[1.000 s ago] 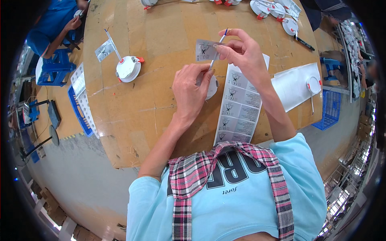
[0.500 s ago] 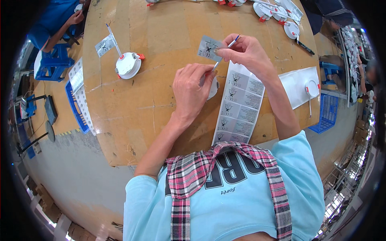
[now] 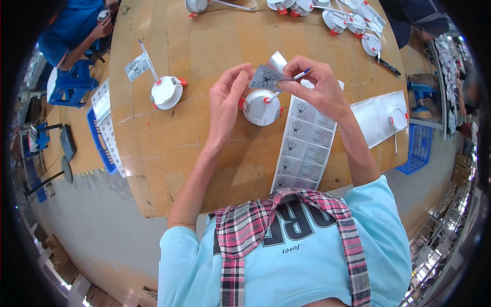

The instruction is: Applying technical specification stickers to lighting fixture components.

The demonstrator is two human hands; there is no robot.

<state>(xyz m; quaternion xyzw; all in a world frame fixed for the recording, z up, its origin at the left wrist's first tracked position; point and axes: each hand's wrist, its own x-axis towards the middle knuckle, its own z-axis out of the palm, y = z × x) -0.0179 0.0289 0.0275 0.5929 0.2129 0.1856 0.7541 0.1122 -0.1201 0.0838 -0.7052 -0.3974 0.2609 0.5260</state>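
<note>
Above a cardboard-covered table, my left hand and my right hand pinch a grey printed label between them. My right hand also grips the thin white cable of a round white downlight that lies on the table just below the hands. The label is being held around this cable. A long sheet of the same labels lies under my right forearm.
A second white downlight with a label on its cable lies to the left. Several more lamps sit at the far edge. A white bag with a lamp is at the right. A person in blue sits at the far left.
Both hands have come closer together over the downlight. My left hand lifted off the lamp and took hold of the label's edge next to my right hand.
</note>
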